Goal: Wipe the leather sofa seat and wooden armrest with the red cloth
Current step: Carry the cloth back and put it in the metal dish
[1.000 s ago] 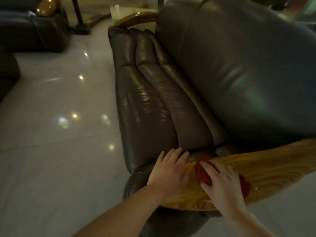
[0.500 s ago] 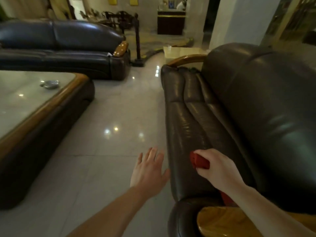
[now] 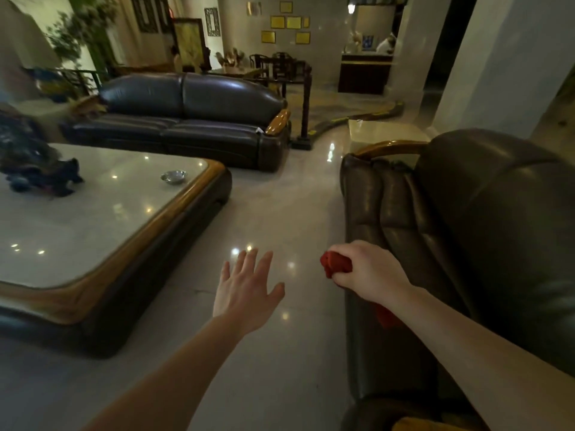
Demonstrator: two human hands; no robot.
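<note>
A dark leather sofa runs along the right; its seat (image 3: 401, 219) stretches away from me and its backrest (image 3: 497, 231) rises at the far right. My right hand (image 3: 367, 269) is closed around the bunched red cloth (image 3: 336, 264), held just over the seat's front edge; a tail of cloth hangs under my wrist. My left hand (image 3: 245, 289) hovers open over the floor, fingers spread, holding nothing. The far wooden armrest (image 3: 389, 148) curves at the sofa's far end. A sliver of the near wooden armrest (image 3: 435, 426) shows at the bottom edge.
A low marble-topped table with a wooden rim (image 3: 149, 241) stands at left, carrying a metal bowl (image 3: 173, 176) and a dark ornament (image 3: 34, 163). A second leather sofa (image 3: 186, 119) sits across the glossy tiled floor (image 3: 280, 213). A small marble side table (image 3: 382, 129) lies beyond the far armrest.
My view has lifted from the near armrest to the whole room. My right hand carried the cloth off the armrest to the seat's front edge. My left hand left the armrest and hangs over the floor.
</note>
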